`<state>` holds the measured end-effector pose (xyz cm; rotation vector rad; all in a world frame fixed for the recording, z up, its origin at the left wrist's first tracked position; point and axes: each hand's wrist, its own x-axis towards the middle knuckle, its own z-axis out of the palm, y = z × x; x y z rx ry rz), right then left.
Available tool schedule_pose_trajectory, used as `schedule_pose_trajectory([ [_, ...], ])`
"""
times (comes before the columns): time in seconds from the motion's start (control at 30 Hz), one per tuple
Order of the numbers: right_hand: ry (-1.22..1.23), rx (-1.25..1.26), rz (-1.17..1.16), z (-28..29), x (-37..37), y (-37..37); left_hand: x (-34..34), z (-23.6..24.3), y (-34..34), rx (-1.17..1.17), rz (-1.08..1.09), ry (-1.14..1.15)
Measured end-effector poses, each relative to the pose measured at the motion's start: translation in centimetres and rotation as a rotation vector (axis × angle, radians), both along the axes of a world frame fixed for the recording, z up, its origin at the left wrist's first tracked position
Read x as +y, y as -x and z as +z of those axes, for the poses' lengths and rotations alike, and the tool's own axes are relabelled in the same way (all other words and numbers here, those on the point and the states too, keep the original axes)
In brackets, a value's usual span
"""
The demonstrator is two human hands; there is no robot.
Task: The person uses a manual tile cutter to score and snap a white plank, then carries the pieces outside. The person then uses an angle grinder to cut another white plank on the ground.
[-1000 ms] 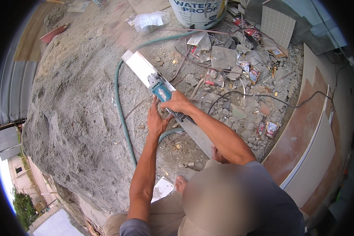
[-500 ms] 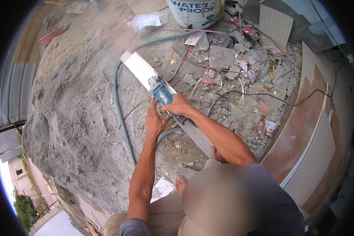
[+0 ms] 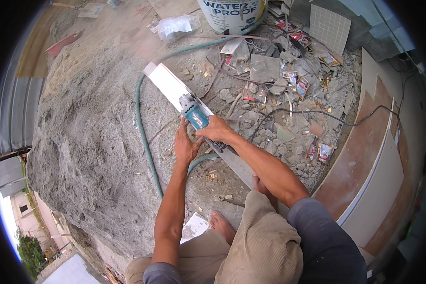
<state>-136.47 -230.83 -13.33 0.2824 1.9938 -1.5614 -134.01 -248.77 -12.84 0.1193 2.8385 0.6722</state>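
Note:
A blue angle grinder (image 3: 194,116) with a grey gear head rests along a white tile strip (image 3: 168,83), which slants away from me to the upper left. My right hand (image 3: 214,128) is closed round the grinder's body. Beside the grinder's left flank is my left hand (image 3: 187,146), its fingers along the strip's edge and its thumb close to the right thumb; it appears to grip the strip, though its fingertips are partly hidden. Under the strip runs a long grey board (image 3: 236,165), with my foot against its near end. The grinder's disc is hidden.
A teal hose (image 3: 141,118) curves round the work on the left. Broken rubble (image 3: 270,142), wrappers and a black cable (image 3: 312,118) lie to the right. A white bucket (image 3: 234,19) stands at the far side. Large panels (image 3: 374,189) lean at right.
The grinder and both hands have shifted very slightly toward me along the strip. The reddish dust past the strip's far end looks a little thinner.

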Motion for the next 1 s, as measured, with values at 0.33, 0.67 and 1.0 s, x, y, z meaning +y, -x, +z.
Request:
schedule_pose_trajectory([
  [0.33,0.022,-0.014,-0.006,-0.4,0.1,-0.3,-0.1,-0.2,0.0,-0.008,-0.010,-0.022],
  [0.67,-0.013,-0.036,0.021,0.5,0.6,-1.0,-0.4,-0.4,0.0,-0.012,-0.017,-0.025],
  [1.0,-0.032,-0.050,0.049,1.0,1.1,-1.8,-0.3,-0.4,0.0,-0.029,0.003,-0.061],
])
